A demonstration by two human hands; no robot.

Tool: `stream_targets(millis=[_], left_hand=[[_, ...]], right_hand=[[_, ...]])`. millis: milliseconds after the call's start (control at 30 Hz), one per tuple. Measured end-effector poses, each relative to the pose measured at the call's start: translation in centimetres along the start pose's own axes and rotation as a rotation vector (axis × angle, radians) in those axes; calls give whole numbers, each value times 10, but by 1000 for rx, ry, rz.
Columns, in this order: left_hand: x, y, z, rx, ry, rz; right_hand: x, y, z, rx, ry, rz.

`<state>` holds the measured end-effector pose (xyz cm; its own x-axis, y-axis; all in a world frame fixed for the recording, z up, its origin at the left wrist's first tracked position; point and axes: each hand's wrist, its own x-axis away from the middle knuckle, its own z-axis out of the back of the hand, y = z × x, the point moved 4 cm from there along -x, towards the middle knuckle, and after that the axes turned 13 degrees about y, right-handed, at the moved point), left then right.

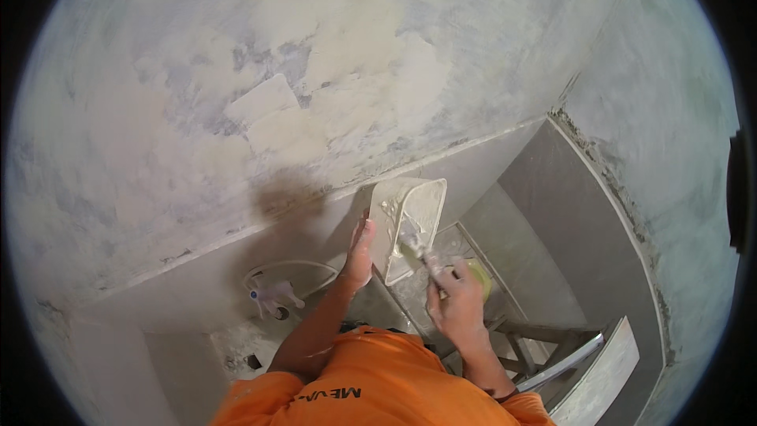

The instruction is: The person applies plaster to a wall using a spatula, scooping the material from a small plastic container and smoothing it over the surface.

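Beyond the right rim of my off-white rectangular plastic tub (pixel 385 225) I have open air toward the flat grey side panel (pixel 587 213); my left hand (pixel 361 256) blocks its left wall; my right hand (pixel 459 300) and the putty-smeared scraper (pixel 411 240) crowd its mouth; left of its bottom corner, a whitish tap (pixel 274 293) juts out.

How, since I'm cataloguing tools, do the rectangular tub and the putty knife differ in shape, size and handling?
Shape: the rectangular tub is a deep, open container; the putty knife is a slim tool.
Size: the tub is clearly broader than the knife.
Handling: the left hand holds the tub at its side, while the right hand grips the knife's handle, its blade at the tub's opening.
Shared: both carry pale, pasty material.
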<state>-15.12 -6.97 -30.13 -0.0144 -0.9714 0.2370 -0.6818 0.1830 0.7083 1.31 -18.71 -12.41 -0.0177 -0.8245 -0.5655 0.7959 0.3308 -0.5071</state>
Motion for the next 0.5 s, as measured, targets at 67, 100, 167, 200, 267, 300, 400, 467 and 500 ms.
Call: stream_targets(millis=[67, 100, 167, 200, 267, 300, 400, 467, 500], left_hand=[[-5, 5, 0, 90, 26, 89], [-6, 8, 1, 83, 46, 72], [5, 32, -16, 70, 88, 40], [10, 43, -23, 76, 50, 74], [16, 50, -31, 89, 9, 110], [17, 52, -33, 74, 9, 94], [14, 47, -31, 74, -2, 102], [7, 38, -25, 90, -8, 132], [1, 36, -22, 79, -12, 89]], right_hand=[[9, -9, -11, 77, -116, 1], [7, -12, -8, 73, -104, -15], [-3, -13, -4, 122, -251, 30], [-9, -10, 0, 123, -244, 21], [-22, -8, 8, 113, -229, 57], [-28, -11, 11, 117, -226, 53], [-40, -19, 17, 121, -51, 22], [-36, -18, 9, 147, -43, 42], [-30, -21, 4, 142, -41, 41]])
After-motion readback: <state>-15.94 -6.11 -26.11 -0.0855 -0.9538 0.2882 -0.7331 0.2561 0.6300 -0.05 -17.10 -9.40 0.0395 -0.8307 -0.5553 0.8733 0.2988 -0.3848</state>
